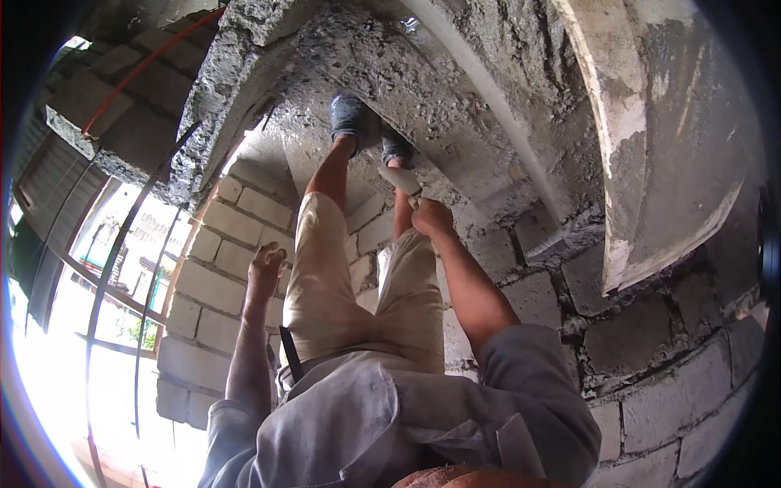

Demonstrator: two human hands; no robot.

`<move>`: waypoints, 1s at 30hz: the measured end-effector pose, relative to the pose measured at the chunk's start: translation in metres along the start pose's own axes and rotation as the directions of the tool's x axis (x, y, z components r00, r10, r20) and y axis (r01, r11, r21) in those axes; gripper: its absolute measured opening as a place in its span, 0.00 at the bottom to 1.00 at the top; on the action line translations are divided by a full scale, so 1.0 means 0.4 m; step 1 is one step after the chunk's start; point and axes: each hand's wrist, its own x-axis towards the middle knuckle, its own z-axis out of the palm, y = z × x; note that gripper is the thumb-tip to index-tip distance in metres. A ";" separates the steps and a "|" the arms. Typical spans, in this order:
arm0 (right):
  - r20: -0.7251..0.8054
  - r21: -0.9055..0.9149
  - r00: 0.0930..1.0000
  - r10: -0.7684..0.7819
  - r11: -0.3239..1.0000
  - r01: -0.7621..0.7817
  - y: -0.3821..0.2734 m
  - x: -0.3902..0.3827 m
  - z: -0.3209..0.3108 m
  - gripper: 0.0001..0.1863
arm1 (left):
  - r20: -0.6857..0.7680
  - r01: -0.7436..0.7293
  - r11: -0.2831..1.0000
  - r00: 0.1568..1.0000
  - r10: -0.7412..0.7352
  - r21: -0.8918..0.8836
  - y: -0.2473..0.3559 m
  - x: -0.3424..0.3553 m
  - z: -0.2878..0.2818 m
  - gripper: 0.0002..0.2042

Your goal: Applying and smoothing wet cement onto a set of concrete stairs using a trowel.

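Note:
My right hand (433, 218) grips a trowel (399, 180) with a pale, mortar-coated blade, held over my lower right leg. At my left, beside my thigh, my left hand (268, 262) has curled fingers; what they hold, if anything, is too small to make out. My feet in dark grey footwear (345, 114) rest on a rough, mortar-spattered concrete slope (455, 138). Behind my left hand is a wall of pale blocks (207, 285).
A jagged concrete edge (220, 98), dark rods (122, 244) and an orange line (146, 61) are at left, beside a bright opening. A curved concrete panel (667, 138) overhangs the right, above a block wall (667, 398) with rough joints.

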 end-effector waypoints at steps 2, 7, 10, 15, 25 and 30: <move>0.013 -0.028 1.000 -0.002 1.000 0.003 -0.002 -0.005 -0.003 0.16 | 0.002 0.010 1.000 1.000 -0.010 0.003 -0.002 0.000 -0.002 0.23; 0.067 0.018 0.998 -0.011 1.000 0.010 -0.023 -0.002 0.000 0.23 | 0.027 0.000 0.996 1.000 -0.003 0.087 0.024 -0.002 -0.015 0.23; -0.126 0.187 0.949 -0.289 0.933 0.308 -0.031 -0.040 -0.008 0.31 | 0.003 -0.033 0.999 0.999 0.034 -0.025 0.023 -0.009 -0.015 0.22; -0.182 0.118 0.914 -0.362 0.915 0.386 -0.033 -0.252 -0.117 0.25 | 0.049 -0.020 0.993 0.998 0.026 -0.115 0.002 -0.064 -0.052 0.22; -0.451 0.403 0.858 -0.246 0.802 0.442 -0.029 -0.898 -0.584 0.20 | -0.023 -0.154 0.872 0.987 0.161 -0.464 -0.064 -0.241 -0.143 0.09; -0.885 0.263 0.456 0.087 0.903 0.339 0.235 -0.885 -0.779 0.23 | 0.073 -0.138 0.870 0.978 0.195 -0.474 -0.164 -0.205 -0.187 0.11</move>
